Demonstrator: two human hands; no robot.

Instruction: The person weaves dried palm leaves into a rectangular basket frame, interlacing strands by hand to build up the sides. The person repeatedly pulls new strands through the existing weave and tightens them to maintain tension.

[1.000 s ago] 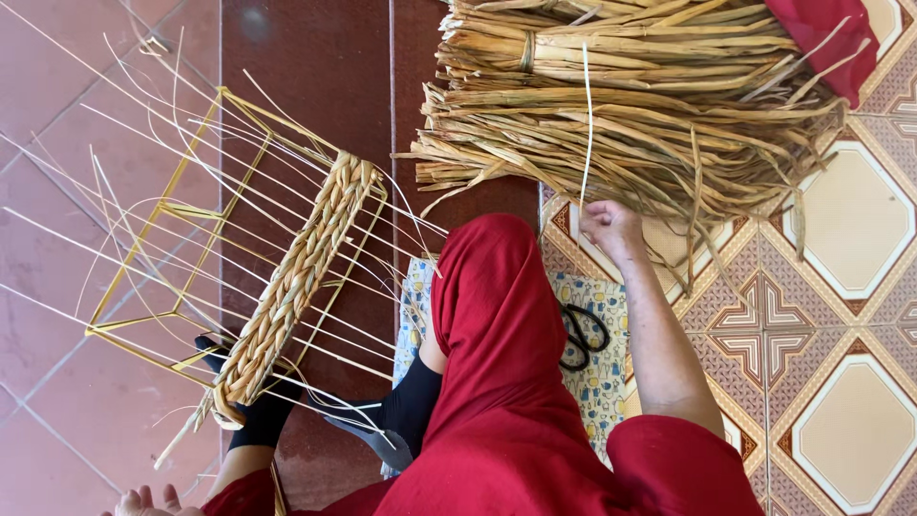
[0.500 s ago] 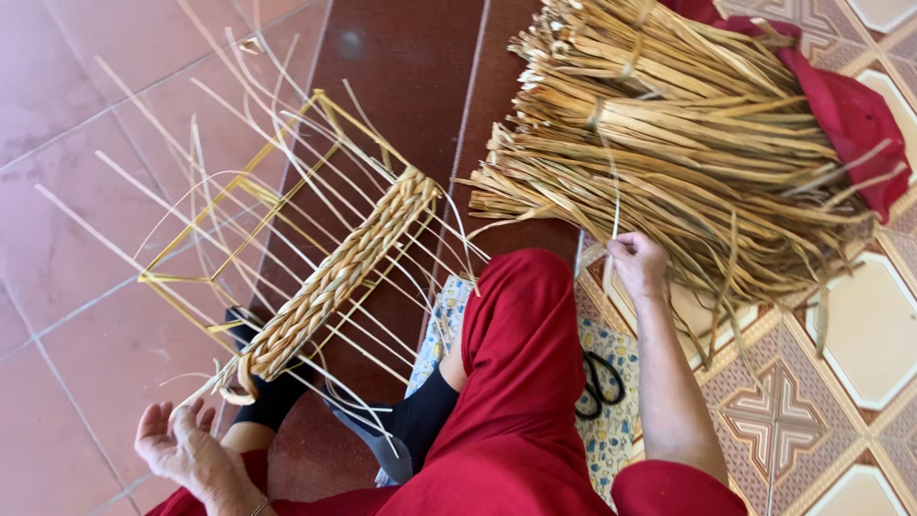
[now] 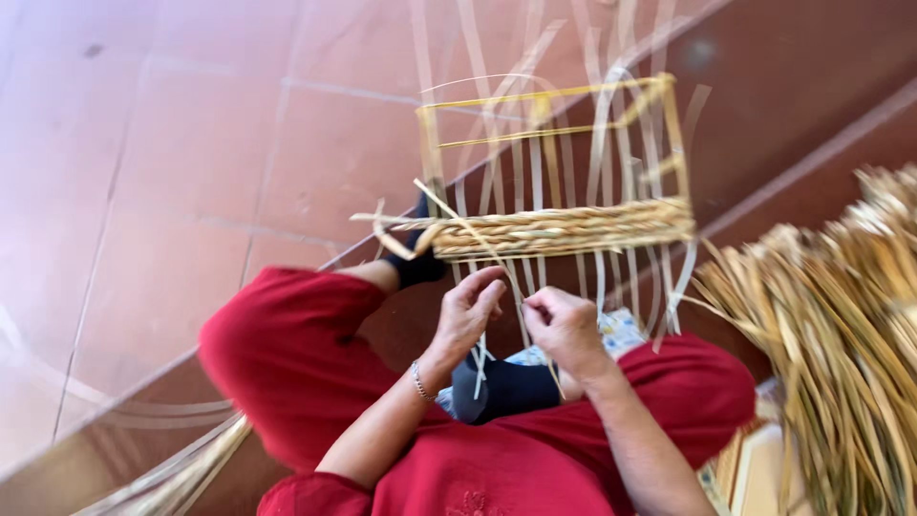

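Presently, left hand (image 3: 468, 311) and right hand (image 3: 564, 323) pinch one pale strand (image 3: 523, 320) just below the woven band (image 3: 559, 229) of the basket frame (image 3: 554, 162); keep it taut and flat.

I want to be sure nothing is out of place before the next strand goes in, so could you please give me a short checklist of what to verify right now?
1. Both hands on the work: the left hand and right hand meet just below the woven band. Ok.
2. Strand in the fingers: a thin pale strip runs between the hands, but the grip is blurred. Cannot tell.
3. Wire frame resting on the floor behind the band, not tipped over. Ok.
4. Upright strips evenly spaced: several splay sideways. Not ok.
5. Spare straw bundle within reach, on the right. Ok.
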